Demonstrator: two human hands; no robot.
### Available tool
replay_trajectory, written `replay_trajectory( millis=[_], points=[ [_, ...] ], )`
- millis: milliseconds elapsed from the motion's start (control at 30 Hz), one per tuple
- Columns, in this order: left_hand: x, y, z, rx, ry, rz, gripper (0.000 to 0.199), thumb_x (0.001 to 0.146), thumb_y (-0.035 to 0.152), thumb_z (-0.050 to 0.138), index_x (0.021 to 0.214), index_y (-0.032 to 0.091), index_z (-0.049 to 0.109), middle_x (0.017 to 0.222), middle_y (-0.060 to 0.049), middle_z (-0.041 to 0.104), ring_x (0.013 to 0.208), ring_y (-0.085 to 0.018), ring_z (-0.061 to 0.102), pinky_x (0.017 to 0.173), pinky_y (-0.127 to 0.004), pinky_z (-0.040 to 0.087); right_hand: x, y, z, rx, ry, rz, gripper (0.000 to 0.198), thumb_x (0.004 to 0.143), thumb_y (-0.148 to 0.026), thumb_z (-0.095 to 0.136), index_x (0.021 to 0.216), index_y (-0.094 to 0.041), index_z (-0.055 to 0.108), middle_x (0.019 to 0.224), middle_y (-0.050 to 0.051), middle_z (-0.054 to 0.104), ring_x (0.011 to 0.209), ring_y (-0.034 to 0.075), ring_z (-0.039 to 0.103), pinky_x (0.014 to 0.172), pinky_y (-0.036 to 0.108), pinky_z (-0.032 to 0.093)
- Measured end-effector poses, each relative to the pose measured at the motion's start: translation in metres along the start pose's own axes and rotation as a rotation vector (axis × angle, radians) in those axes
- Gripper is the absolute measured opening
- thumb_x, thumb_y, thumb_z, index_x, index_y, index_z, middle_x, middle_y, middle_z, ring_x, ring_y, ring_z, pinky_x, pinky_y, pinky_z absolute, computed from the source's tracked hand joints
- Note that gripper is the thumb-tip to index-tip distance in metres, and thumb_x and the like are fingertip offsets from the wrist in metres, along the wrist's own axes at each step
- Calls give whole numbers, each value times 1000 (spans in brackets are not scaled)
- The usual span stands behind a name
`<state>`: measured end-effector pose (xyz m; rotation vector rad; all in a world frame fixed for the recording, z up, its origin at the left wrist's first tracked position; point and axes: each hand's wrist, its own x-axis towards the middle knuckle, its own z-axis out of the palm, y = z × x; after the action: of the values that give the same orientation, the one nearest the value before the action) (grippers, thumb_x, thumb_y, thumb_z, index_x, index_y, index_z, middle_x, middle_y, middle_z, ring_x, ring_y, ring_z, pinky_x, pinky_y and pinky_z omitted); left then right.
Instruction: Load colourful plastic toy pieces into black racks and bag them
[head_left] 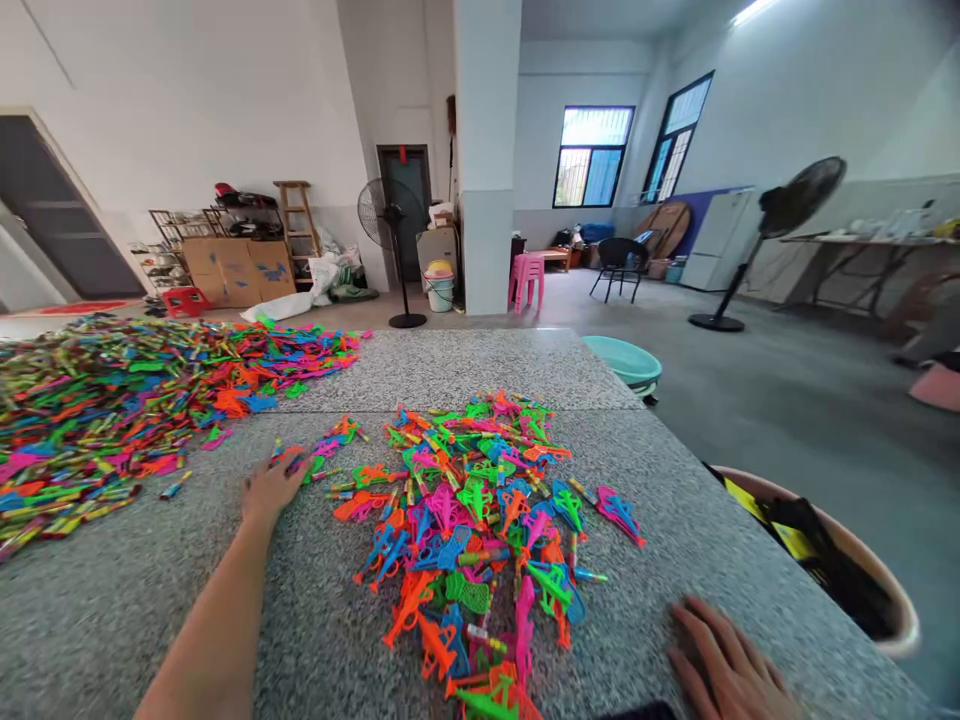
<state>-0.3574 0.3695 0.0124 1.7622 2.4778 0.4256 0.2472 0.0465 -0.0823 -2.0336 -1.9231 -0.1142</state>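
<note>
My left hand (274, 487) reaches forward over the speckled stone table (322, 590), fingers stretched out and touching a few small plastic toy pieces at the left edge of the middle pile; whether any piece is gripped is hard to see. That pile (472, 505) mixes pink, green, orange and blue plastic pieces, some shaped like little rackets or guns, with short printed tubes among them. At the lower right, my right hand (727, 660) lies on the tabletop with its fingers apart and holds nothing. It is apart from the pile.
A larger heap (150, 420) of similar pieces and tubes covers the table's far left. Beyond the right edge stand a turquoise basin (622, 358) and a pale tub (885, 590) with black and yellow things inside. A standing fan (405, 250) is behind the table.
</note>
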Motion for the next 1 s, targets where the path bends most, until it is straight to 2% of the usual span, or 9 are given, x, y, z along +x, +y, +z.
replay_trajectory(
  millis=[100, 267, 433, 633, 733, 833, 900, 967, 1000],
  points=[
    [-8, 22, 19, -26, -68, 197, 50, 96, 54, 39, 137, 31, 54, 148, -8, 49, 137, -32, 44, 111, -49, 34, -1, -8, -3, -35, 14, 32, 50, 94, -49, 34, 130, -25, 59, 139, 9, 56, 124, 29, 56, 97, 47, 50],
    [-35, 73, 38, -62, -146, 418, 47, 97, 45, 53, 137, 22, 51, 147, -12, 47, 134, -31, 45, 112, -59, 32, 5, -26, -11, -72, 29, 66, 50, 97, -47, 29, 127, -20, 59, 137, 12, 56, 125, 29, 52, 99, 48, 46],
    [-76, 114, 43, -92, -180, 495, 39, 95, 36, 60, 129, 19, 56, 135, -11, 54, 117, -27, 57, 98, -51, 49, 12, -42, -25, -106, 11, 58, 45, 99, -40, 31, 129, -16, 56, 137, 14, 54, 128, 30, 47, 102, 48, 42],
    [-137, 149, 33, -81, -171, 519, 40, 94, 36, 61, 129, 18, 55, 134, -11, 55, 116, -27, 58, 97, -50, 50, 15, -54, -37, -64, -8, 63, 40, 100, -37, 34, 127, -14, 54, 137, 16, 52, 125, 30, 46, 101, 46, 39],
    [-172, 153, 15, -75, -143, 496, 47, 98, 43, 52, 139, 20, 49, 146, -15, 45, 132, -34, 46, 107, -61, 38, 17, -55, -41, 3, -22, 81, 39, 99, -38, 37, 126, -14, 53, 136, 15, 53, 125, 30, 44, 102, 46, 38],
    [-227, 143, -2, -88, -152, 581, 65, 98, 60, 37, 152, 24, 33, 160, -16, 26, 148, -42, 17, 112, -69, 18, 19, -54, -47, 109, 1, 104, 39, 99, -36, 37, 126, -13, 54, 133, 16, 55, 125, 30, 45, 102, 46, 38],
    [-273, 132, -6, -95, -200, 727, 83, 85, 74, 49, 154, 30, 30, 164, -9, 20, 150, -41, 9, 116, -65, 10, 17, -56, -52, 198, 32, 57, 40, 99, -33, 36, 128, -12, 54, 133, 16, 56, 125, 28, 46, 105, 46, 38],
    [-314, 121, -3, -92, -242, 846, 100, 67, 81, 64, 150, 35, 37, 164, -6, 19, 150, -42, 8, 118, -63, 2, 7, -65, -58, 270, 36, -65, 40, 99, -30, 35, 130, -13, 55, 134, 15, 56, 128, 25, 46, 108, 45, 37],
    [-329, 116, 0, -92, -252, 871, 101, 64, 82, 66, 150, 35, 38, 164, -6, 21, 150, -43, 9, 117, -63, 2, -1, -73, -61, 290, 13, -145, 40, 99, -30, 35, 131, -15, 56, 135, 13, 56, 129, 24, 45, 110, 45, 36]
  ],
)
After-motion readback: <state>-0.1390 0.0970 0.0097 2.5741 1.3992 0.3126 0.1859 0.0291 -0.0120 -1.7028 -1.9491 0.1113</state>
